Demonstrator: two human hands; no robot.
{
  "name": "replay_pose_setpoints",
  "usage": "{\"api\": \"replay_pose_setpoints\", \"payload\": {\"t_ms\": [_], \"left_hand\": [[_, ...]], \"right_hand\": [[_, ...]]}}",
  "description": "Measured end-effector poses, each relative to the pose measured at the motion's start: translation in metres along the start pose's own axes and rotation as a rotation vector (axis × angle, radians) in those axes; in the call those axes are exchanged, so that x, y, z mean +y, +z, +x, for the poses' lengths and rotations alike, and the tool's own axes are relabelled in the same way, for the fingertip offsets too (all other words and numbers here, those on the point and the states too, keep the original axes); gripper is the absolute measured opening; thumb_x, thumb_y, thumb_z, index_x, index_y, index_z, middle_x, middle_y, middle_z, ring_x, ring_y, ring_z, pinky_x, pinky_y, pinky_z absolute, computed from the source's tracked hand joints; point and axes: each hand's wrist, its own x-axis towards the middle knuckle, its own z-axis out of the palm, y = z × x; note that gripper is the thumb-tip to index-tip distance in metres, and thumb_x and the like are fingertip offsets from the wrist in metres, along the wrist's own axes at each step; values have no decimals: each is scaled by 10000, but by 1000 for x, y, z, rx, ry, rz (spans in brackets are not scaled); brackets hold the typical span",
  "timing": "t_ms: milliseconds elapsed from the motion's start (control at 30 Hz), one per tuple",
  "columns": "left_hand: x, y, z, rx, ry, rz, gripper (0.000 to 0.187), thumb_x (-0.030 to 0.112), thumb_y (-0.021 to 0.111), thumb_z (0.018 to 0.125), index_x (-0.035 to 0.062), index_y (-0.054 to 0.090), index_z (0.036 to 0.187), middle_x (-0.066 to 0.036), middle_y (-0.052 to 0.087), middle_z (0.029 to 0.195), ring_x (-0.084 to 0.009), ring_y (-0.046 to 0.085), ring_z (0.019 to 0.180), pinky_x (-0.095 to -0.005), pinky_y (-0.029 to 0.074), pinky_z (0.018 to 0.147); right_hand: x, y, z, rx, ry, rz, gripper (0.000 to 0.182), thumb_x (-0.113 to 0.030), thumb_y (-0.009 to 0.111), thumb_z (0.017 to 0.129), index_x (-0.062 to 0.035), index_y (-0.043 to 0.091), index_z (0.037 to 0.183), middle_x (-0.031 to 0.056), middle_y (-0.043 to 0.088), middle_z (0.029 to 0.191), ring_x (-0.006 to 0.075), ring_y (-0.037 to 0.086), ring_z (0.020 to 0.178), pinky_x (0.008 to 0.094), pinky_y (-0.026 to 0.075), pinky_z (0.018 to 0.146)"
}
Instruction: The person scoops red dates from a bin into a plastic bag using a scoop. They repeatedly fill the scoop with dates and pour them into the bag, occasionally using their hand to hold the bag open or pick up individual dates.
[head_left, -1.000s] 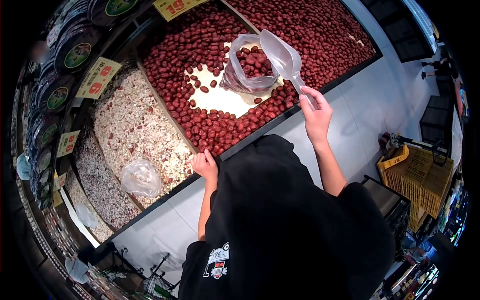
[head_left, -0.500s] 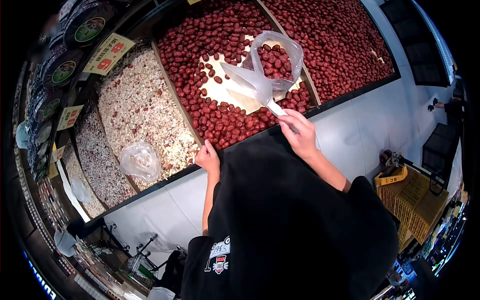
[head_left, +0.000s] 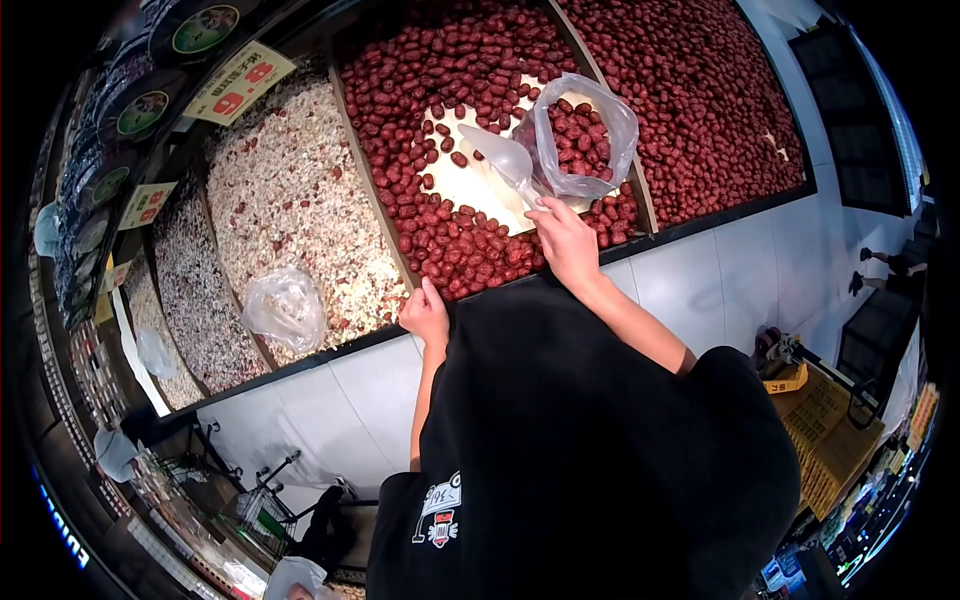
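Our black top [head_left: 600, 430] is nearest. Our left hand [head_left: 425, 314] is curled up, thumb out, by the bin's front edge [head_left: 350, 354]; we can't tell if it grips it. Our right hand [head_left: 568, 242] pinches the handle of a clear scoop [head_left: 507, 160], over a pale bare patch [head_left: 460, 182] in the red dates [head_left: 470, 255]. Just beside the scoop is an open bag [head_left: 622, 130] with dates inside. Left of the dates, a crumpled bag [head_left: 285, 308] lies on mixed grains [head_left: 300, 190]. Farther off is a yellow sign [head_left: 240, 83].
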Motion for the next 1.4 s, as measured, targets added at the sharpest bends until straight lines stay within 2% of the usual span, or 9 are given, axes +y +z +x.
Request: {"api": "replay_pose_setpoints", "payload": {"t_ms": [133,333,433,533,633,733,933,1133,1400], "left_hand": [[-1,1,0,0,8,1,486,275,670,953,36,509,561,-156,469,492,-312,437,420,-443,316,459],[-2,1,1,0,43,15,482,258,678,944,46,482,558,-153,456,488,-322,440,427,-444,321,459],[-4,-2,0,-56,37,58,460,244,676,936,57,490,559,-128,524,534,-337,512,472,-456,354,469],[-5,-1,0,-64,42,46,462,245,676,936,56,487,559,-127,521,534,-336,509,469,-455,351,466],[-6,-3,1,-79,62,32,462,239,677,935,57,483,557,-126,520,534,-333,508,466,-453,348,463],[-7,-3,2,-65,116,70,462,231,677,934,57,475,557,-125,515,533,-328,508,463,-450,349,461],[-3,-3,3,-47,101,33,461,222,676,935,55,466,561,-123,508,531,-326,509,464,-446,350,460],[0,-4,3,-52,72,21,450,222,670,937,56,479,566,-125,512,536,-330,513,469,-449,353,462],[-8,1,-1,-25,62,88,445,250,668,941,61,514,569,-135,531,540,-347,521,478,-465,361,468]], "right_hand": [[3,7,3,-51,-53,-46,207,-69,642,899,-112,695,1095,78,644,1206,328,672,993,444,553,811],[1,15,1,-101,285,421,192,-80,634,924,-63,698,1104,133,694,1097,359,671,970,388,532,836],[7,24,0,-72,278,477,194,-93,640,932,-37,694,1111,152,702,1061,332,681,976,360,516,839],[10,35,2,-77,304,553,191,-103,651,936,-27,694,1105,119,707,1024,234,694,859,334,520,777],[12,42,7,-214,408,631,192,-101,651,944,-27,692,1118,55,700,982,129,648,733,300,510,694],[19,58,9,-208,476,814,210,-96,642,958,-24,683,1150,20,682,966,61,593,669,244,491,614],[22,55,15,-201,632,1172,256,-115,636,984,13,637,1205,33,698,993,57,604,726,190,465,591],[27,44,14,-210,683,1306,258,-124,638,986,3,618,1210,66,704,1076,75,615,752,204,485,605],[5,8,17,-177,684,1433,283,-110,651,971,26,606,1215,81,714,1072,85,629,746,205,494,579]]}}
